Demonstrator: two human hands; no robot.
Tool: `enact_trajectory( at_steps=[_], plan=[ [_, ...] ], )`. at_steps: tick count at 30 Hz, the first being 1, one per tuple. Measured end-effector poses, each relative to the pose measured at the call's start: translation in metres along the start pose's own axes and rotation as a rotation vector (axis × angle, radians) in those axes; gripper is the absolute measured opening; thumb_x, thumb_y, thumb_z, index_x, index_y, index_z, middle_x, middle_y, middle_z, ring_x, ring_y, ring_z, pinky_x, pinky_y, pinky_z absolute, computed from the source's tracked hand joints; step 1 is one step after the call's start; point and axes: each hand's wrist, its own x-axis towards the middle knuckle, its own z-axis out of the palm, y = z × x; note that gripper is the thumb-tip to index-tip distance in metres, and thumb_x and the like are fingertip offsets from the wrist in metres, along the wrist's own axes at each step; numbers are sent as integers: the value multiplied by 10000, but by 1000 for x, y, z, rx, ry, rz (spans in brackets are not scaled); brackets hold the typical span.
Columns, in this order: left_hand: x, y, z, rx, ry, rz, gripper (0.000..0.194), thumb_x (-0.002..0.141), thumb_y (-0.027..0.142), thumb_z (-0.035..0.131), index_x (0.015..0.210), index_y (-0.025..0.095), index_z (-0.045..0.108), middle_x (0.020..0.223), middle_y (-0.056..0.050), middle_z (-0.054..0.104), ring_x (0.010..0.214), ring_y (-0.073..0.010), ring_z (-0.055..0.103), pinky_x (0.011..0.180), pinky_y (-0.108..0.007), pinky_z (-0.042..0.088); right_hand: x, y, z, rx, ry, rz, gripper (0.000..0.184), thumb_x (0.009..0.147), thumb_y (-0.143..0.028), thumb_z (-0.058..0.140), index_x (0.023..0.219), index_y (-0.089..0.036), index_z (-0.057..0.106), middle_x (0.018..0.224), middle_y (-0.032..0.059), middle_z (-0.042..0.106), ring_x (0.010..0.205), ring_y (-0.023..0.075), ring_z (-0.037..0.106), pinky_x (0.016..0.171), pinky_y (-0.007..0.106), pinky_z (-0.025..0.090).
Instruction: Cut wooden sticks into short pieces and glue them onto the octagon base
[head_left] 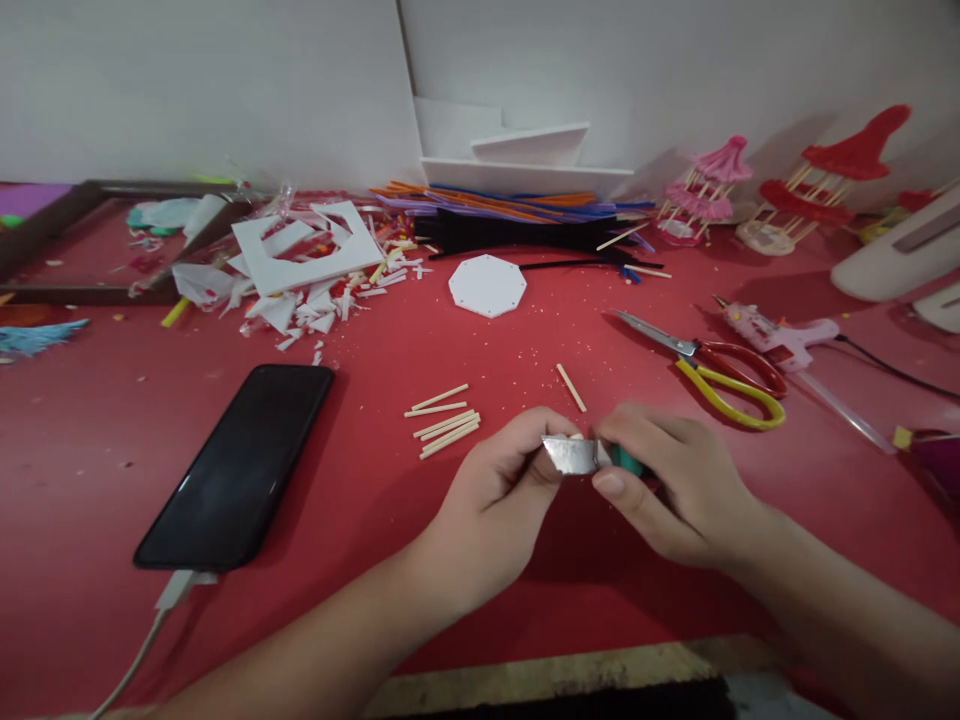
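Observation:
My right hand [679, 480] is closed around the green handle of a knife [576, 456], whose short metal blade points left. My left hand [499, 500] is closed in a pinch right at the blade. A pale end of a wooden stick [576, 436] shows just above the blade at my left fingertips; the rest of it is hidden. Several short wooden sticks [450, 430] lie beyond my left hand. One loose stick [571, 388] lies just past both hands. Farther back rests a white octagonal foam board piece [487, 285] with small holes along its edge.
A phone [236, 465] with a cable lies left on the red table [360, 560]. Scissors [697, 365] and a pink glue gun [780, 335] lie right. White foam scraps [307, 250], a dark frame [90, 295], pipe cleaners [517, 235] and small carousel-like models [705, 190] line the back.

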Motion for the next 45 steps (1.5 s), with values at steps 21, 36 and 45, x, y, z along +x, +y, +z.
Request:
enact_trajectory(
  at_steps=[21, 36, 45],
  plan=[
    [3, -7, -1, 106, -68, 117, 172, 889, 63, 464, 805, 175, 563, 737, 32, 548, 673, -84, 469, 642, -183, 386, 0, 0, -4, 79, -45, -36, 303, 959, -449, 434, 805, -190, 461, 689, -38, 418, 586, 88, 343, 532, 234, 252],
    [4, -6, -2, 275, -43, 239, 283, 789, -62, 439, 813, 187, 572, 741, 23, 581, 716, -114, 527, 698, -239, 422, 0, 2, -6, 146, -70, -44, 289, 957, -425, 452, 786, -193, 432, 688, -43, 416, 587, 79, 342, 532, 227, 262],
    [-1, -12, -6, 469, -15, 403, 236, 840, -34, 468, 820, 186, 553, 743, 21, 611, 687, -111, 483, 681, -247, 393, 4, 4, -1, 217, -75, -106, 345, 943, -444, 471, 715, -192, 412, 645, -45, 383, 570, 83, 327, 529, 248, 221]
  ],
)
